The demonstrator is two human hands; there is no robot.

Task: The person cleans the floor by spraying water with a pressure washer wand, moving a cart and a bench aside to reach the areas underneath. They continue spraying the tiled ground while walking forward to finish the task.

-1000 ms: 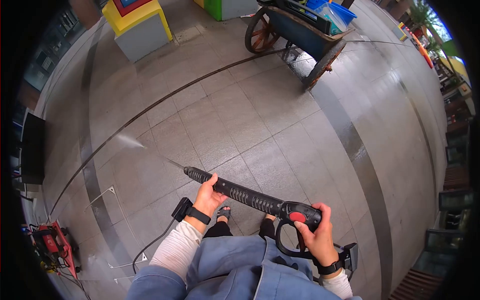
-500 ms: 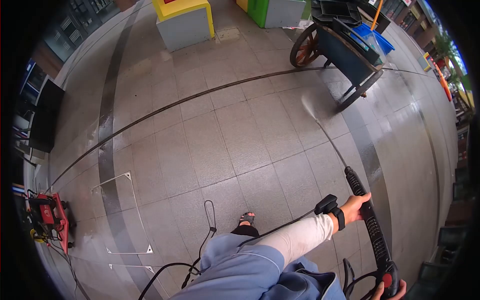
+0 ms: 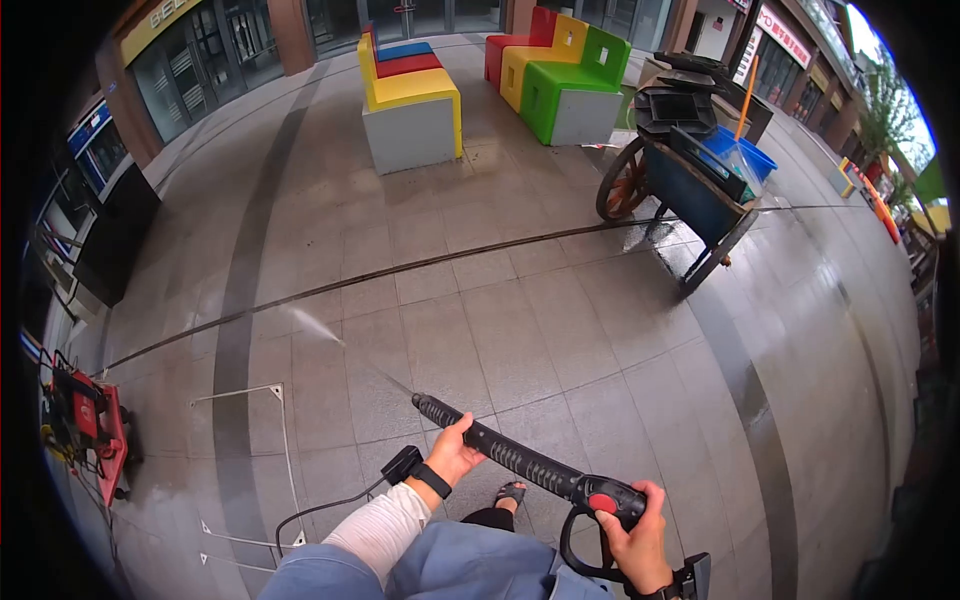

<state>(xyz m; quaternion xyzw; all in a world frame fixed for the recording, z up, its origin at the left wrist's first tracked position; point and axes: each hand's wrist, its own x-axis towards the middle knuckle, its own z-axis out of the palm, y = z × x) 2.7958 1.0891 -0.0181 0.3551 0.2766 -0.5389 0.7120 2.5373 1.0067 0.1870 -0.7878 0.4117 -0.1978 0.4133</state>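
Observation:
A long black pressure washer gun (image 3: 525,462) lies diagonally across in front of me, its thin lance pointing up and to the left. White spray leaves the nozzle and fans out above the paving. My left hand (image 3: 456,455) is closed around the ribbed barrel near its front. At the rear end, by the red round button, my right hand (image 3: 638,538) grips the handle; the trigger finger is partly hidden. Each wrist wears a black strap with a small black device, and a cable runs from the left one.
Wet grey tiles (image 3: 440,350) are crossed by a dark drain line. A wooden cart (image 3: 690,190) with a blue tub stands at upper right. Coloured benches (image 3: 415,130) stand ahead. A red wheeled machine (image 3: 90,420) is at left, near a white frame (image 3: 285,440) on the ground.
The gun and its spray have swung from the right, near the cart, across to the left. Both hands moved left with it. My view has tilted up, showing more of the benches and shopfronts.

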